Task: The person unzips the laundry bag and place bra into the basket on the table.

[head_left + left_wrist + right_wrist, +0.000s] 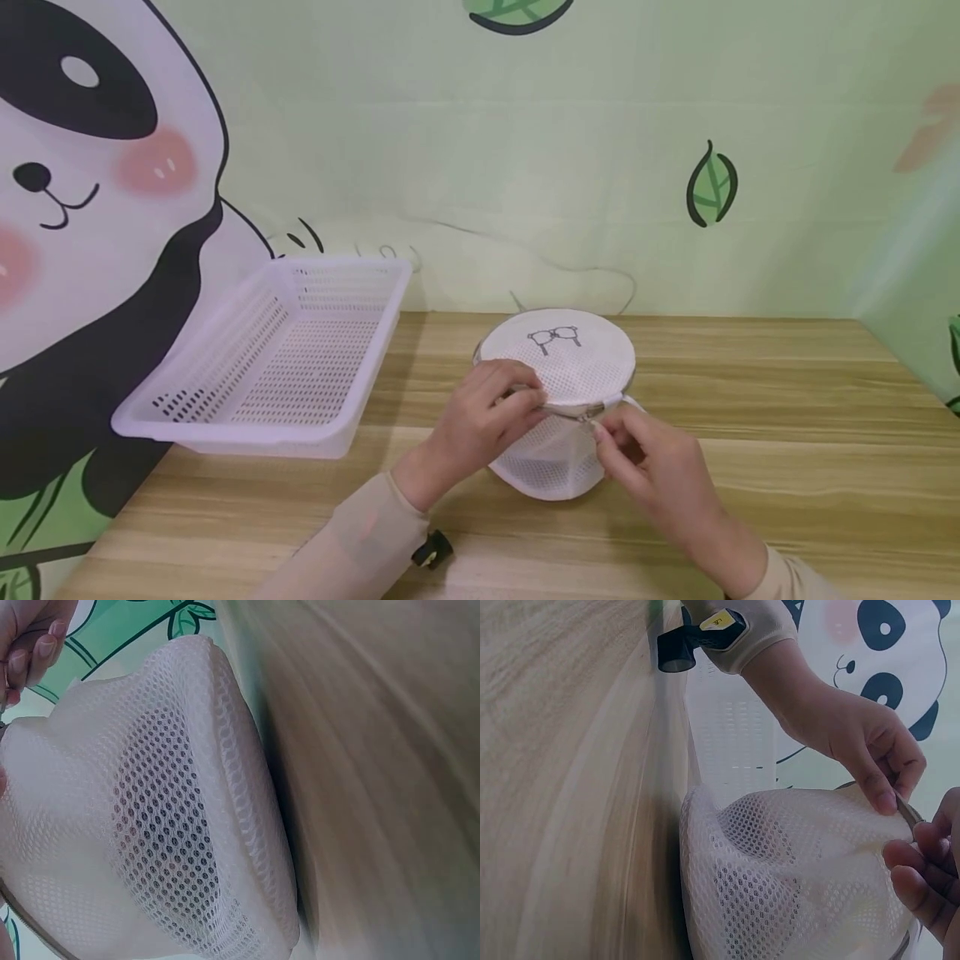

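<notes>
- Head view: a white mesh bag [562, 375] stands upright on a wooden desk [787, 433], a glasses drawing [555, 335] printed on its round lid.
- A white basket [247, 433], its slotted floor bare, sits left of the mesh bag and apart from it; a panda backdrop [97, 167] rises behind both.
- A black device [432, 549] at the left sleeve shows in front of the mesh bag, toward its left.
- The left hand [480, 408], fingers curled, clamps the near left of the mesh bag's rim, covering that stretch of the seam. The right hand [663, 462] pinches at the zip [588, 411] on the bag's near right, thumb and finger together.
- Left wrist view: the mesh bag stands close in front, a dark shape showing through its netting; the right hand, fingers bent, appears beyond it.
- Right wrist view: across the top of the mesh bag, the left hand's thumb and fingers pinch the edge by the zip; the right hand, partly cropped, meets it there. The basket shows behind the bag.
</notes>
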Action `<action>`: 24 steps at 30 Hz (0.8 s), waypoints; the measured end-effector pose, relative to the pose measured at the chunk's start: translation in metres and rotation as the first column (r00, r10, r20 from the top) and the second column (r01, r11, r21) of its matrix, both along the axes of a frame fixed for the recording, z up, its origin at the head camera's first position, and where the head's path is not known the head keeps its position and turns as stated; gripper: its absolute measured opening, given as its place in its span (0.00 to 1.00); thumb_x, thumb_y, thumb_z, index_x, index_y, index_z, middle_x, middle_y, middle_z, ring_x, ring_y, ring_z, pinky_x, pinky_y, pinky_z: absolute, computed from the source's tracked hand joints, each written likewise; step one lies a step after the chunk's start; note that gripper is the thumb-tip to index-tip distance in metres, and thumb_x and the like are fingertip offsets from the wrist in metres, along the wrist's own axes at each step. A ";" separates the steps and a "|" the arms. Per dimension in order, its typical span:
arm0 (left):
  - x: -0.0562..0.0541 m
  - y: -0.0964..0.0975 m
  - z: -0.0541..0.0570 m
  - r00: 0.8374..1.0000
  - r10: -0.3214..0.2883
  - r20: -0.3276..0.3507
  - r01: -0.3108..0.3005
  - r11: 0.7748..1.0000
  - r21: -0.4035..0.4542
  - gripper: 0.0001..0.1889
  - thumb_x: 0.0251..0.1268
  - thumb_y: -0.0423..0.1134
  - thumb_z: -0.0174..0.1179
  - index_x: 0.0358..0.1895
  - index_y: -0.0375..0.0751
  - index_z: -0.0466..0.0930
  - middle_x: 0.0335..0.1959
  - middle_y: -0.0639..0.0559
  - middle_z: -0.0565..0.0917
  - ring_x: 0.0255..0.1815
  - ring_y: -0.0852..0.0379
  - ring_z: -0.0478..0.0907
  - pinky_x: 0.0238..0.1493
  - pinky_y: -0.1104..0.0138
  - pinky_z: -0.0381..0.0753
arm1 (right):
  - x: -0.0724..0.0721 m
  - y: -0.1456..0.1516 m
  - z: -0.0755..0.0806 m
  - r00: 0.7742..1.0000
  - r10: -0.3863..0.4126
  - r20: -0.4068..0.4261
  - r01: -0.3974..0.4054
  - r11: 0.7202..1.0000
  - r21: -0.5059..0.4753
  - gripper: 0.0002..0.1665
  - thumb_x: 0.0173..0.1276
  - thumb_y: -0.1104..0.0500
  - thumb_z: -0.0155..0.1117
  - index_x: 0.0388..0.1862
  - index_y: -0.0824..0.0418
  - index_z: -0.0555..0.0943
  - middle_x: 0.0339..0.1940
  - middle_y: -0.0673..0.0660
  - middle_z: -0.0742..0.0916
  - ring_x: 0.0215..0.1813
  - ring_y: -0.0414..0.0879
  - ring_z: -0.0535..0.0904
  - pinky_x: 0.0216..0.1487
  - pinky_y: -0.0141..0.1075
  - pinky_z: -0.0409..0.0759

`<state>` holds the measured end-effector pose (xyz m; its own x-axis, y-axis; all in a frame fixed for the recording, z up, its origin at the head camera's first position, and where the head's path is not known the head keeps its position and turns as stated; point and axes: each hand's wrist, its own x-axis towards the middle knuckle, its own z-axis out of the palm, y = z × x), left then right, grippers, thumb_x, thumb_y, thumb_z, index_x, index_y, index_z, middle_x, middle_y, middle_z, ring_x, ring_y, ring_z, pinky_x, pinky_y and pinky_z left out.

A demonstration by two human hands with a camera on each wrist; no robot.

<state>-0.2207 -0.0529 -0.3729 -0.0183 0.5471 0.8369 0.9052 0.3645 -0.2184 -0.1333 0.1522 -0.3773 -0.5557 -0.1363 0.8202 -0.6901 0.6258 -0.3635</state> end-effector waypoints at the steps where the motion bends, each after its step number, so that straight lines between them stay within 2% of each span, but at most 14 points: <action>1: 0.000 0.000 0.000 1.000 -0.004 0.002 0.004 1.000 0.001 0.08 0.53 0.38 0.69 0.33 0.41 0.80 0.38 0.50 0.82 0.42 0.55 0.80 0.50 0.67 0.81 | 0.000 0.000 0.000 1.000 -0.004 -0.005 0.004 1.000 -0.001 0.12 0.51 0.74 0.65 0.26 0.58 0.77 0.17 0.43 0.79 0.22 0.26 0.71 0.22 0.17 0.72; 6: 0.001 0.003 0.002 1.000 -0.021 0.009 0.021 1.000 0.006 0.10 0.52 0.39 0.70 0.35 0.41 0.79 0.39 0.49 0.81 0.42 0.55 0.79 0.50 0.66 0.80 | 0.000 0.004 0.000 1.000 -0.025 -0.014 0.025 1.000 0.013 0.11 0.50 0.73 0.65 0.26 0.58 0.78 0.18 0.43 0.80 0.22 0.26 0.71 0.22 0.17 0.72; 24: 0.005 0.002 0.004 0.999 0.010 0.041 -0.009 1.000 -0.022 0.17 0.47 0.43 0.73 0.38 0.42 0.78 0.43 0.47 0.79 0.46 0.52 0.78 0.54 0.63 0.79 | 0.002 0.013 0.009 0.993 -0.074 0.087 0.067 0.994 0.086 0.11 0.53 0.69 0.68 0.26 0.54 0.78 0.18 0.40 0.78 0.22 0.25 0.68 0.22 0.17 0.69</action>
